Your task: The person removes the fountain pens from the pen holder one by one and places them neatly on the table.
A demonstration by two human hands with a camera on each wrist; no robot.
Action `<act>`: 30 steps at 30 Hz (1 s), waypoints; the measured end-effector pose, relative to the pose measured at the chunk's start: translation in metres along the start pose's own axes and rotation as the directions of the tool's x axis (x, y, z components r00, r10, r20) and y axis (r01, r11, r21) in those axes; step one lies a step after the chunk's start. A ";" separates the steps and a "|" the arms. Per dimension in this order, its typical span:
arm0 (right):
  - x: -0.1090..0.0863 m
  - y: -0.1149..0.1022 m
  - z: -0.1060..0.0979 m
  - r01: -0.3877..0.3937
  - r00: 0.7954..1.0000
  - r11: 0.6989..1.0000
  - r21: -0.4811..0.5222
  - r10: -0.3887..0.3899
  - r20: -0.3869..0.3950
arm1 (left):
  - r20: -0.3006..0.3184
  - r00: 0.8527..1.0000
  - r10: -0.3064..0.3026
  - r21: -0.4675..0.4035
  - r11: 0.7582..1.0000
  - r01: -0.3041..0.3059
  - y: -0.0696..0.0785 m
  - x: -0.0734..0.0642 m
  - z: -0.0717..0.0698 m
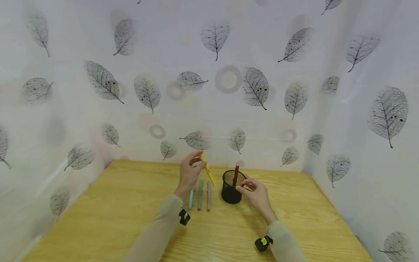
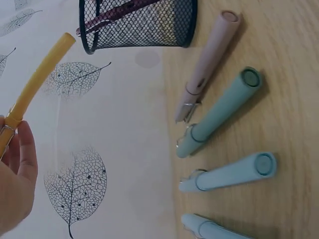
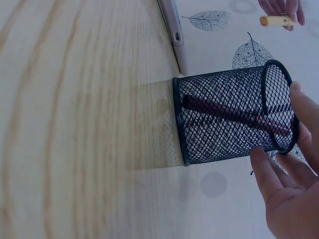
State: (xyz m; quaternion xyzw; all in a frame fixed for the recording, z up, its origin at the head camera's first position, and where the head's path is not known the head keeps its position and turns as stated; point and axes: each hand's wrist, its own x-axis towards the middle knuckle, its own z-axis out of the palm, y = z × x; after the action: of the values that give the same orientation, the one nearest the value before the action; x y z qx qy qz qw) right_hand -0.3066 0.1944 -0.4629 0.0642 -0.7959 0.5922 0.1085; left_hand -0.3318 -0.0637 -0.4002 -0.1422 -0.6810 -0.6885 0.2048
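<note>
My left hand (image 1: 189,174) pinches a yellow pen (image 1: 208,171) near its clip end, raised above the table behind the row of pens. The pen slants down toward the cup side. With thumb and fingers at the rim, my right hand (image 1: 256,193) holds a black mesh pen cup (image 3: 224,144), which stands upright on the table. Inside the cup leans a dark red pen (image 1: 235,175), its upper end poking out above the rim.
Left of the cup lie a pinkish pen (image 2: 209,57), a green pen (image 2: 224,109), a light blue pen (image 2: 232,173) and another pale blue pen (image 2: 214,230), side by side on the wooden table (image 1: 131,203). A leaf-patterned curtain (image 1: 183,43) surrounds the table's back and sides.
</note>
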 end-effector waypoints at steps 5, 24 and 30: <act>-0.001 -0.001 0.004 -0.001 1.000 1.000 0.002 0.001 0.003 | -0.010 1.000 -0.020 0.010 1.000 0.020 -0.016 -0.001 -0.010; -0.004 -0.006 0.001 -0.030 1.000 0.999 -0.018 0.030 -0.009 | -0.025 0.998 -0.054 -0.011 0.998 0.054 -0.022 0.006 -0.040; -0.003 -0.005 0.001 -0.017 1.000 0.999 -0.028 0.016 -0.012 | 0.001 0.998 -0.056 0.050 0.997 0.056 -0.026 0.008 -0.053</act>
State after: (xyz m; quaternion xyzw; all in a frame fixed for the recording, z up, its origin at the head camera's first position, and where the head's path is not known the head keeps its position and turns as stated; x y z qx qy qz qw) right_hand -0.3027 0.1919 -0.4596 0.0526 -0.8041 0.5820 0.1092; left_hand -0.3468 -0.1173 -0.4211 -0.1188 -0.7019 -0.6767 0.1881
